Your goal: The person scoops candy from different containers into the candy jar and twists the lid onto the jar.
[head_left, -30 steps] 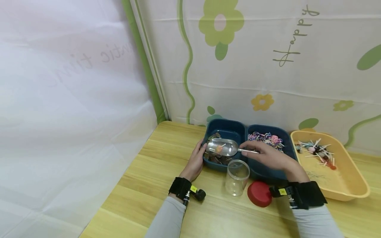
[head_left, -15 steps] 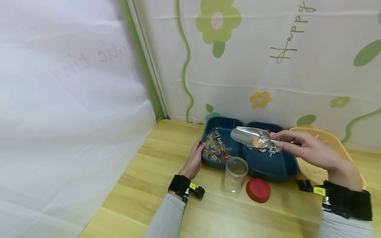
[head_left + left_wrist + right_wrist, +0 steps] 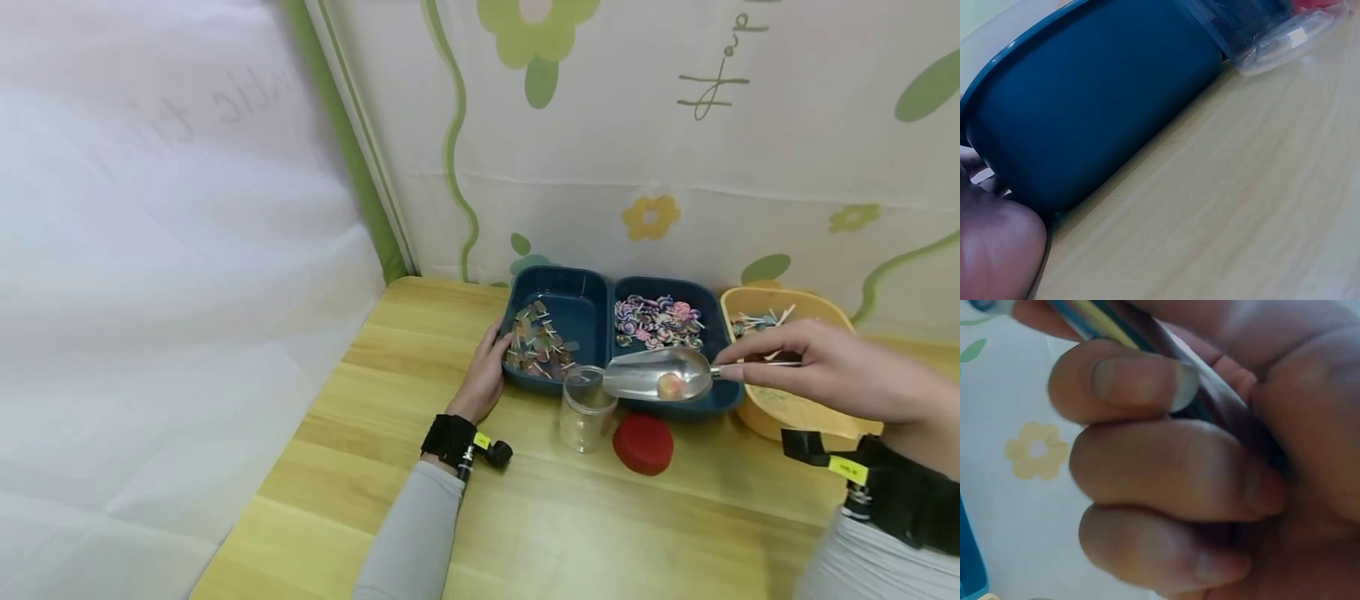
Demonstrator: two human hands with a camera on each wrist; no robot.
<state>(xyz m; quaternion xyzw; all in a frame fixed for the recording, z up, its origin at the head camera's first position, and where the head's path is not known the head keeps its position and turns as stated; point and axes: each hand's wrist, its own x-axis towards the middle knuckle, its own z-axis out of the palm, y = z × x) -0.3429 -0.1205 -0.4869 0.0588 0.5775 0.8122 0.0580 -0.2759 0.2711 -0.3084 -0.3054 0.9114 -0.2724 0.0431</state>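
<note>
My right hand point(image 3: 817, 367) grips the thin handle of a metal scoop point(image 3: 637, 375), its fingers curled round the handle point(image 3: 1166, 353) in the right wrist view. The scoop lies level, with a small orange-pink candy point(image 3: 671, 385) in its bowl. Its tip overlaps the rim of a lidless clear jar point(image 3: 583, 421) standing on the table. My left hand point(image 3: 482, 379) rests along the outer side of the left blue bin point(image 3: 573, 317), fingers fairly straight at its rim. That bin holds small brownish lollipops point(image 3: 540, 346). In the left wrist view the palm point(image 3: 997, 250) sits beside the bin's corner.
A red lid point(image 3: 643, 444) lies right of the jar. The right blue bin point(image 3: 712, 321), beside the left one, holds pink and purple swirl lollipops point(image 3: 656, 321). A yellow tray point(image 3: 780, 408) with white-stick lollipops stands at the right, partly behind my right hand. A printed curtain point(image 3: 570, 142) hangs behind.
The scoop has moved from above the left bin to the right, then toward me beside the jar, the candy still in it. My left hand has stayed at the bin's side.
</note>
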